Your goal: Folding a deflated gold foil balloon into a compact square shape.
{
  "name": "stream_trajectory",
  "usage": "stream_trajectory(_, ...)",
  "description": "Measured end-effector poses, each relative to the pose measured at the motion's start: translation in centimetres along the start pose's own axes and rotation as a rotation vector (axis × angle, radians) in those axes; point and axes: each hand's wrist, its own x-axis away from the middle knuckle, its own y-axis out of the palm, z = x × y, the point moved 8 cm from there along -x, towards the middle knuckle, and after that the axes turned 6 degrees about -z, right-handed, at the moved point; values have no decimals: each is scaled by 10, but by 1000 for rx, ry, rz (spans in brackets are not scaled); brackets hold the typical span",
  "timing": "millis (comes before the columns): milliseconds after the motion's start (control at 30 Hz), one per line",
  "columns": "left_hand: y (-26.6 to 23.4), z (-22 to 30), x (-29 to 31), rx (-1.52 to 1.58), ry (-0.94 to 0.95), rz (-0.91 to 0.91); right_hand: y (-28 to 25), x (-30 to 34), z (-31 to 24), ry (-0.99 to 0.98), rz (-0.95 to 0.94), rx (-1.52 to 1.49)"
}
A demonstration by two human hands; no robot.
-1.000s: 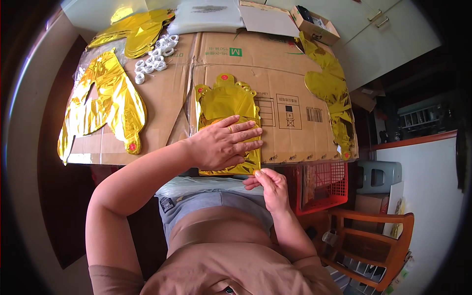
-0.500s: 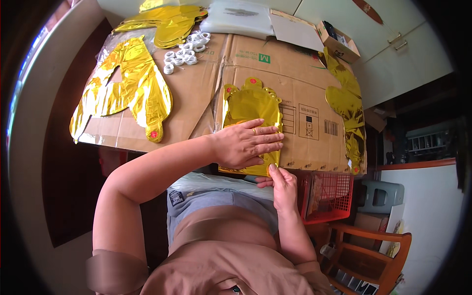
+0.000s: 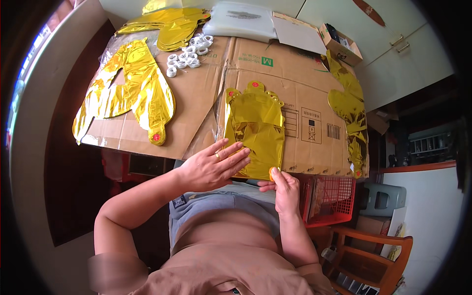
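Observation:
A gold foil balloon (image 3: 258, 120), folded into a flat rectangle with red-marked tabs at its far end, lies on the cardboard at the front middle. My left hand (image 3: 211, 166) rests on its near left part, fingers stretched out and a ring on one of them. At the near right corner, my right hand (image 3: 285, 188) pinches the foil between thumb and fingers. Spread flat to the left is an A-shaped gold foil balloon (image 3: 155, 101). Another gold foil balloon (image 3: 344, 102) lies along the right edge of the cardboard.
Flattened cardboard (image 3: 199, 101) covers the table. At the back are more gold foil balloons (image 3: 179, 32), white string coils (image 3: 183, 60), a stack of clear plastic bags (image 3: 236, 27) and a small box (image 3: 344, 46). A red basket (image 3: 339, 196) and wooden chair (image 3: 366, 260) stand at right.
My left hand has slid toward me and to the left, uncovering the middle of the folded balloon. My right hand keeps its pinch on the near right corner.

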Motion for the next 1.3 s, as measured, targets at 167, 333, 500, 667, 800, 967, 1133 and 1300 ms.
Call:
stream_trajectory(167, 3, -1, 7, -107, -74, 47, -1, 1, 1, 15, 6, 9)
stream_trajectory(333, 4, -2, 15, -76, -78, 67, -3, 1, 2, 1, 3, 15)
stream_trajectory(500, 3, -3, 16, -78, -73, 59, -3, 2, 3, 1, -7, -16)
stream_trajectory(667, -1, -1, 15, -73, -141, 140, -3, 4, 1, 18, -19, -67)
stream_trajectory(800, -1, 0, 15, -145, -105, 156, -5, 5, 2, 29, -14, -58)
stream_trajectory(967, -1, -11, 34, -80, -225, 282, -4, 8, 0, 38, -2, -67)
stream_trajectory(1133, -14, -3, 38, 1, -190, 299, -3, 7, 2, 35, -28, -73)
stream_trajectory(1300, -3, 3, 31, -25, -62, 188, -2, 7, 3, 35, -27, -88)
